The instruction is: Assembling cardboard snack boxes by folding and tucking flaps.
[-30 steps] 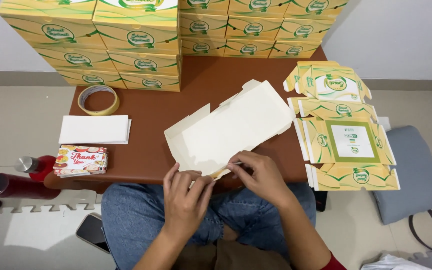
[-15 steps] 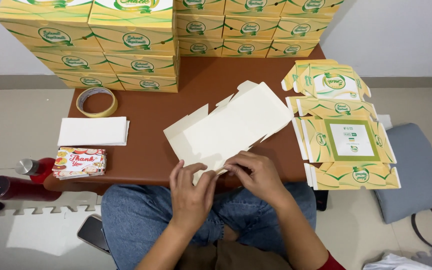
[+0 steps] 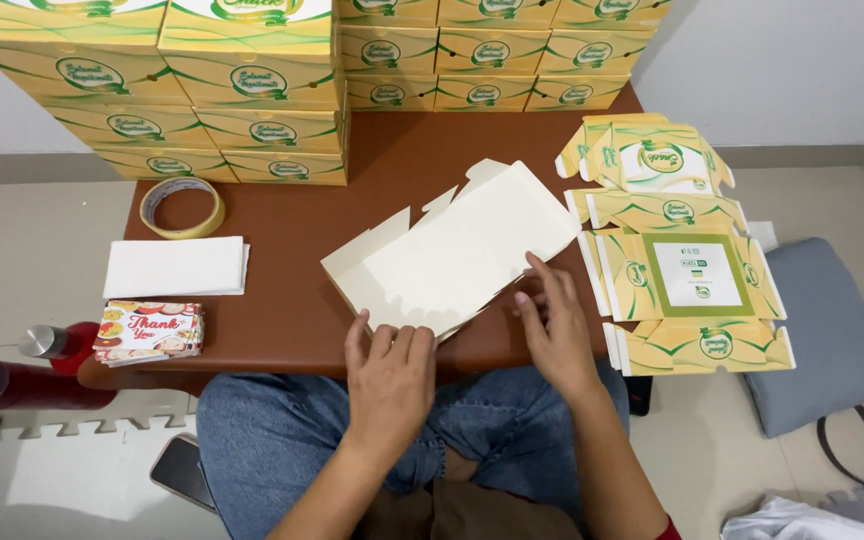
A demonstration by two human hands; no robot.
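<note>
On the brown table, near its front edge, lies a flat cream box blank, plain side up and turned at a slant. The left hand rests palm down on its near edge, fingers lightly spread; the right hand presses its near right corner, fingers straight and close together — neither pinches anything. Just right of the blank sits a pile of unfolded yellow-and-green blanks, the top one showing a white panel framed in green. Along the far edge stand stacked yellow boxes with green oval labels. To the left — a tape ring, a white paper stack and a stack of small colourful cards.
</note>
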